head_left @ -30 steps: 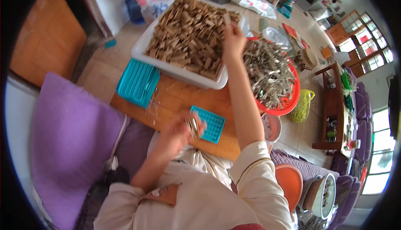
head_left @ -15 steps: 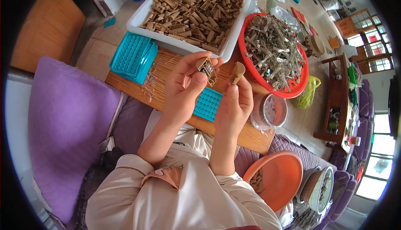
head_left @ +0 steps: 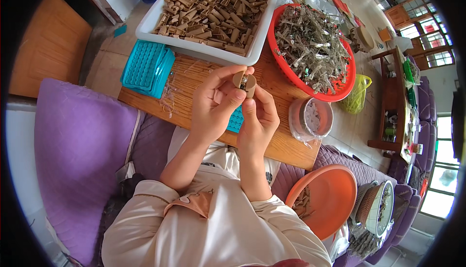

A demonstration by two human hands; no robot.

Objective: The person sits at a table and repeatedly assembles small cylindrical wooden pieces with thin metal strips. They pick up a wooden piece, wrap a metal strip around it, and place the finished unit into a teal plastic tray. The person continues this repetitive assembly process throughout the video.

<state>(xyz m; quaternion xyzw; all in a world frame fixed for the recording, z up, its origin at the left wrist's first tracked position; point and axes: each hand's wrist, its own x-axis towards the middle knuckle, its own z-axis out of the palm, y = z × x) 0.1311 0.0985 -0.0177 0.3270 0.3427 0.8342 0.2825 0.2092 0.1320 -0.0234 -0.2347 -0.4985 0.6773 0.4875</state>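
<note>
A small tan clip piece (head_left: 244, 82) with a metal part in its middle is pinched between both hands above the wooden tabletop (head_left: 194, 80). The left hand (head_left: 213, 103) grasps it with thumb and fingers; the right hand (head_left: 258, 116) closes on its other side. Beyond the fingers sits a white tray (head_left: 252, 43) of tan pieces, right of them a red basket (head_left: 340, 90) of metal springs, left a teal block (head_left: 145, 68).
</note>
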